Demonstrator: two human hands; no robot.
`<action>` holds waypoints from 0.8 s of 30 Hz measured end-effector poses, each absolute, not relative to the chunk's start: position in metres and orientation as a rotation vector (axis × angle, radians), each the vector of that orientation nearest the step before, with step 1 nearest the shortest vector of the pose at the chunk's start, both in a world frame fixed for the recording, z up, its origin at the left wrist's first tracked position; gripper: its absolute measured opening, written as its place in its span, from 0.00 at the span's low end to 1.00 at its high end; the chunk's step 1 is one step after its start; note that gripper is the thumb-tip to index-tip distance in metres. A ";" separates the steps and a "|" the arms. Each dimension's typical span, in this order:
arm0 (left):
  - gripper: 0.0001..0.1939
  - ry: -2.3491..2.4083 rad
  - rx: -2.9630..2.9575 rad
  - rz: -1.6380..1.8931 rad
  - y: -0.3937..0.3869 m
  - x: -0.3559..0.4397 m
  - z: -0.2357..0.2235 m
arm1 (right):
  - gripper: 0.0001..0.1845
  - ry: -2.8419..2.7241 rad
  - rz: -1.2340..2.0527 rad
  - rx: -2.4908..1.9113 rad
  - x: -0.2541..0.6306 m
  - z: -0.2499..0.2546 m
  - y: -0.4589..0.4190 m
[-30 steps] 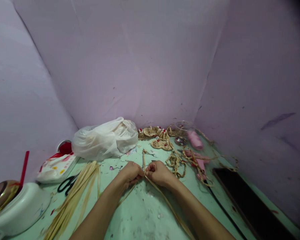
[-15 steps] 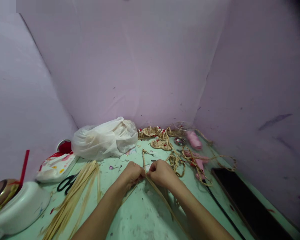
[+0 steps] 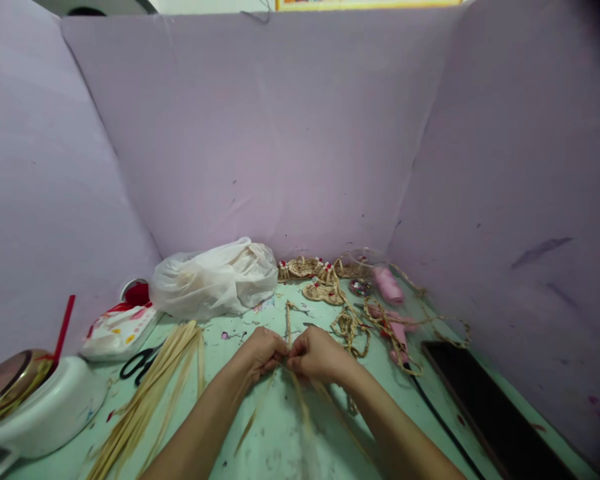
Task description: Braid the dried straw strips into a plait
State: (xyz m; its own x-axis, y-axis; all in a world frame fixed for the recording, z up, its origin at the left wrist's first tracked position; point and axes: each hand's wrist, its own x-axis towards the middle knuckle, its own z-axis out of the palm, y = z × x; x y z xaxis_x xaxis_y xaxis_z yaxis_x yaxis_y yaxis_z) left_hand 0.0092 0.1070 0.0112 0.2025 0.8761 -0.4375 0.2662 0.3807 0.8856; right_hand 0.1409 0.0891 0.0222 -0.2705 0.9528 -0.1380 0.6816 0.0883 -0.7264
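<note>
My left hand (image 3: 264, 351) and my right hand (image 3: 316, 355) meet close together over the green table, fingers pinched on a thin straw braid (image 3: 289, 321). Its finished length stands out beyond my fingertips, away from me. Below the hands several loose straw strands (image 3: 300, 400) hang toward me, some blurred by motion. Both hands are closed; the exact crossing of strands is hidden by the fingers. Left of my left arm lies a bundle of pale straw strips (image 3: 153, 393). Coiled braided cord (image 3: 350, 328) lies just past my right hand.
A white plastic bag (image 3: 215, 283), black-handled scissors (image 3: 139, 365) and a tissue pack (image 3: 123, 332) are at left, near a white pot (image 3: 55, 407). Beaded woven pieces (image 3: 324, 292) sit at the back. Pink thread (image 3: 389, 285), a pink glue gun (image 3: 397, 333) and a dark flat slab (image 3: 490, 407) lie right.
My view has tilted up, so the top edge of the back wall shows. Both hands have shifted slightly, and the loose strands below them have swung and spread apart.
</note>
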 end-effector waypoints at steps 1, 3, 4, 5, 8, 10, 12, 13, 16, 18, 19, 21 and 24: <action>0.06 1.312 1.148 0.604 0.106 0.008 0.010 | 0.07 -1.936 1.079 -1.597 0.145 0.021 0.093; 0.05 1.269 1.137 0.619 0.106 0.005 0.009 | 0.06 -1.710 1.132 -1.613 0.153 0.015 0.102; 0.05 1.256 1.129 0.620 0.105 0.004 0.009 | 0.06 -1.595 1.146 -1.623 0.154 0.012 0.107; 0.05 1.246 1.123 0.618 0.105 0.004 0.009 | 0.06 -1.492 1.178 -1.631 0.154 0.009 0.110; 0.03 1.221 1.110 0.596 0.106 0.002 0.010 | 0.05 -1.323 1.369 -1.615 0.147 0.000 0.111; 0.03 1.200 1.119 0.591 0.107 0.000 0.010 | 0.06 -1.328 1.479 -1.565 0.140 -0.002 0.106; 0.04 1.199 1.129 0.585 0.108 -0.001 0.009 | 0.07 -1.333 1.553 -1.517 0.134 -0.001 0.101; 0.04 1.205 1.134 0.577 0.109 -0.001 0.008 | 0.07 -1.319 1.578 -1.507 0.133 0.000 0.098; 0.02 1.225 1.163 0.549 0.109 -0.001 0.004 | 0.07 -1.317 1.575 -1.527 0.131 0.004 0.094; 0.02 1.234 1.186 0.545 0.109 0.001 0.003 | 0.08 -1.340 1.541 -1.558 0.131 0.005 0.092; 0.03 1.240 1.197 0.549 0.108 0.002 0.003 | 0.08 -1.342 1.539 -1.569 0.131 0.004 0.091; 0.03 1.249 1.212 0.558 0.107 0.003 0.005 | 0.09 -1.305 1.579 -1.578 0.131 0.004 0.087; 0.05 1.254 1.218 0.566 0.105 0.003 0.007 | 0.07 -1.188 1.659 -1.565 0.133 0.001 0.077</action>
State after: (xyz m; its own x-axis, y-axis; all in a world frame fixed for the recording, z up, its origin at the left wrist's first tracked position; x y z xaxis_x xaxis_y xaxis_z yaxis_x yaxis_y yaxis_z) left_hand 0.0027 0.1049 0.0069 0.2917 0.8686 -0.4005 0.2741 0.3252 0.9050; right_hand 0.1332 0.0774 0.0005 -0.1596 0.8657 -0.4744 0.1698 -0.4493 -0.8771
